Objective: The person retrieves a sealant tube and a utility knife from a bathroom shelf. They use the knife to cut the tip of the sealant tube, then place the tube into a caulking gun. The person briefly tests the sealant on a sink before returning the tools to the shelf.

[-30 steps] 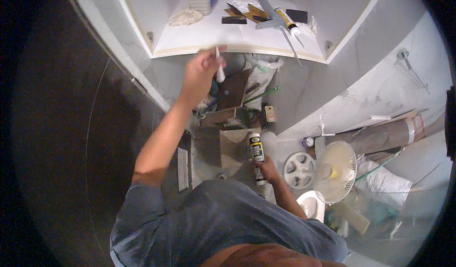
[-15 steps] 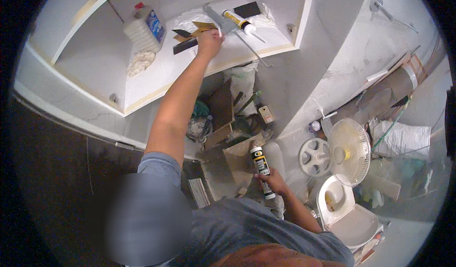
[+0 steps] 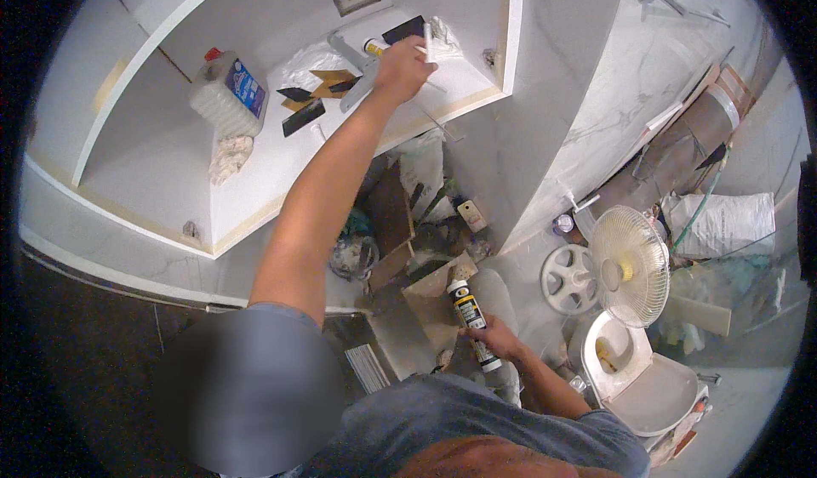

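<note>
The left hand (image 3: 405, 71) pinches a white nozzle (image 3: 429, 44) over the shelf (image 3: 264, 172), near the grey caulking gun (image 3: 347, 53), while the right hand (image 3: 495, 338) grips a cartridge (image 3: 469, 311) low, close to the shirt (image 3: 408, 423).

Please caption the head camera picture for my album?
Left hand with a slim white piece, right hand gripping a cartridge.

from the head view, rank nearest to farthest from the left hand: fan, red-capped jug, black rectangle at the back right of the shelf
From the left hand:
1. Black rectangle: just beyond the hand, toward the back of the shelf.
2. Red-capped jug: off to the left.
3. Fan: lower right, off the shelf.
</note>
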Action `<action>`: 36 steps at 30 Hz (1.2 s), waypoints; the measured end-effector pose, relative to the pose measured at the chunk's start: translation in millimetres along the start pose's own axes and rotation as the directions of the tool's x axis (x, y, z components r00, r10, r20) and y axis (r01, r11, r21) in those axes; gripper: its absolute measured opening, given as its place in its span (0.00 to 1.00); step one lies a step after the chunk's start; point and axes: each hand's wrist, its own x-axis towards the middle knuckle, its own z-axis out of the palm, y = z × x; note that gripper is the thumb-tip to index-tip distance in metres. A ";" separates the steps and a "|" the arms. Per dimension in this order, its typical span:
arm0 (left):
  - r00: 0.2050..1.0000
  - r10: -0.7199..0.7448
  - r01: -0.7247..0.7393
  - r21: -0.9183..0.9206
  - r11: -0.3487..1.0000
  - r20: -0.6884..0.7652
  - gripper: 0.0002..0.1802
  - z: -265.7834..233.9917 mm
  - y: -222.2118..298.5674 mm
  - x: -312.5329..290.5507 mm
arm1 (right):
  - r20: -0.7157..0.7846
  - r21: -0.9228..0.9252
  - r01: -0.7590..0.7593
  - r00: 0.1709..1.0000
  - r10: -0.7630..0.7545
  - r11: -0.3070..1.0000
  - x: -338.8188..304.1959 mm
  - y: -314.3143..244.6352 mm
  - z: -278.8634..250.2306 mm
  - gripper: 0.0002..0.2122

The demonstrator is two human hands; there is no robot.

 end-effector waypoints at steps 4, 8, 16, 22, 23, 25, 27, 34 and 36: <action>0.982 0.033 -0.078 0.242 0.967 0.186 0.15 43.4 -19.9 39.2 | -0.025 -0.031 0.007 1.000 -0.007 0.999 3.2 18.2 0.9 0.16; 0.973 0.136 -0.195 0.346 0.918 0.188 0.16 77.8 -55.7 57.4 | -0.041 0.063 0.045 0.998 -0.042 0.997 -11.6 0.2 4.4 0.15; 0.993 0.037 -0.065 0.254 0.965 0.113 0.21 54.0 -31.9 52.1 | -0.059 0.115 -0.043 0.997 0.050 0.992 -35.7 -45.3 1.8 0.13; 0.967 -0.248 0.243 -0.071 0.967 -0.065 0.20 -35.9 30.9 -83.0 | -0.056 0.133 0.068 0.997 -0.061 0.989 -11.8 -23.7 -10.5 0.15; 0.961 -0.257 0.239 -0.151 0.959 -0.106 0.18 -48.8 24.5 -120.2 | -0.035 0.112 0.061 0.998 -0.058 0.992 -12.2 -27.4 -10.4 0.16; 0.943 -0.297 0.270 -0.175 0.947 -0.153 0.12 -68.3 17.6 -194.4 | -0.026 0.069 0.056 0.998 -0.054 0.996 -13.8 -36.6 -13.4 0.17; 0.834 -0.550 0.538 -0.156 0.828 -0.040 0.14 -79.2 22.4 -283.8 | -0.044 -0.092 0.098 0.994 -0.103 0.991 -9.6 -43.1 -10.1 0.19; 0.620 -0.603 0.671 -0.738 0.075 0.502 0.27 -43.7 62.2 -463.2 | 0.146 -0.468 0.424 0.902 -0.406 0.775 -19.9 -144.8 69.8 0.34; 0.729 -0.648 0.597 -0.669 0.442 0.222 0.26 -28.0 34.4 -484.5 | 0.452 -0.477 0.755 0.650 -0.611 0.450 -20.4 -196.1 80.8 0.34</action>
